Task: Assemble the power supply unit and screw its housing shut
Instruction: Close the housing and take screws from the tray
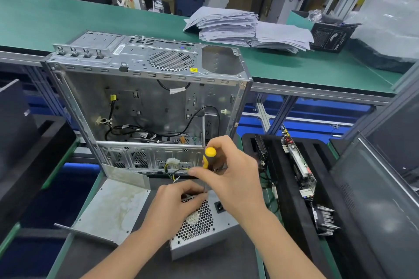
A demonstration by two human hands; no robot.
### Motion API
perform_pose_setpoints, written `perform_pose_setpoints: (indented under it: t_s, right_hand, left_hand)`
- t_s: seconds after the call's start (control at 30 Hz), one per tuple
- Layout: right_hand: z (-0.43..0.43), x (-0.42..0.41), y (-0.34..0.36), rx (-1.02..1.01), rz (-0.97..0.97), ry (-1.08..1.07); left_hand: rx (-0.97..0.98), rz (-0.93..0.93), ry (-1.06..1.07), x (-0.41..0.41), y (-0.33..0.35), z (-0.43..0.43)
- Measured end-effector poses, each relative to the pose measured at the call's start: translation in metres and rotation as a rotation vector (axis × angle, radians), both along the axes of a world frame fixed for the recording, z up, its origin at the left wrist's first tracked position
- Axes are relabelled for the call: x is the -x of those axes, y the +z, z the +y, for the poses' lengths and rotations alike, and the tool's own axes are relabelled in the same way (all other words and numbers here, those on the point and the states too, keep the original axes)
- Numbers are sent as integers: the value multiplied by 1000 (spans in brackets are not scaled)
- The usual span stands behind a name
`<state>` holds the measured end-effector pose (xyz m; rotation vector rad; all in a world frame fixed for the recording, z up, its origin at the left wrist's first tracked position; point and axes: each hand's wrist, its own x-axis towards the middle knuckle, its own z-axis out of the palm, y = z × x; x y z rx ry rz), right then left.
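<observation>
In the head view, the grey metal power supply unit with a honeycomb fan grille (pixel 199 222) is seen lying on the dark-matted counter (pixel 215 263), just in front of the open silver computer case (pixel 145 88). Its housing is judged to be closed up already, and the screwing stage is judged to be in hand. How many screws are seated cannot be told. 1 loose grey metal panel (pixel 113 206) lies just left of the unit (whether it belongs to the housing is unclear).

The yellow-and-black-handled screwdriver (pixel 208 157) is held upright by the right hand (pixel 231 172), its fingers (pixel 226 142) curled round the handle above the unit. The thin shaft is pointed down at the unit's upper edge. That edge is gripped by the left hand (pixel 179 201), whose curled fingers (pixel 195 197) lie against the shaft tip. Whether a screw is pinched there cannot be told.
</observation>
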<state>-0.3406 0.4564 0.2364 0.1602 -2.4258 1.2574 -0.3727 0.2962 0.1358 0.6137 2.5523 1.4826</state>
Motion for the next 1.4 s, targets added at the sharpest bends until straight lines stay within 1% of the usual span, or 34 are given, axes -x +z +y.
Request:
perform_pose_setpoints:
  t_s: [0.07, 0.1, 0.13, 0.2, 0.27, 0.3, 0.37, 0.47, 0.53, 0.73, 0.8, 0.93, 1.03, 1.4]
  right_hand:
    - [-6, -1, -1, -70, 22, 4]
    - [-4, -1, 1, -97, 15, 68]
    - [1, 0, 5, -112, -23, 174]
    - [15, 2, 18, -114, -185, 445]
    - [25, 4, 30, -86, -311, 629]
    - [28, 6, 35, -78, -334, 671]
    - [32, 10, 40, -77, -352, 689]
    - [30, 12, 38, -68, -346, 597]
    - [25, 11, 31, -54, -302, 464]
    - [-2, 1, 5, 8, -26, 2]
    - [-11, -3, -3, 30, 30, -73]
    - [-6, -2, -3, 92, 17, -74]
    - [4, 0, 2, 101, -10, -65]
    - [11, -2, 1, 136, -1, -33]
  left_hand:
    - [-1, 7, -14, 1, 1, 0]
    - [-2, 13, -18, 1, 1, 0]
    - [-4, 23, -19, 0, 1, 0]
    - [-3, 37, -16, 0, 2, 0]
    - [2, 37, -6, -1, 2, 0]
    - [5, 48, -3, -1, 1, -1]
    - [15, 65, -7, -2, 0, 0]
    - [22, 32, 0, 0, 1, 0]
    - [21, 38, -3, 0, 0, 0]
    - [6, 40, -3, 0, -1, 1]
    - [-26, 30, -1, 0, 0, 1]
    - [-29, 22, 20, 1, -1, 1]
    - [-13, 12, 11, 1, -2, 0]
    - [41, -17, -2, 1, 1, -1]
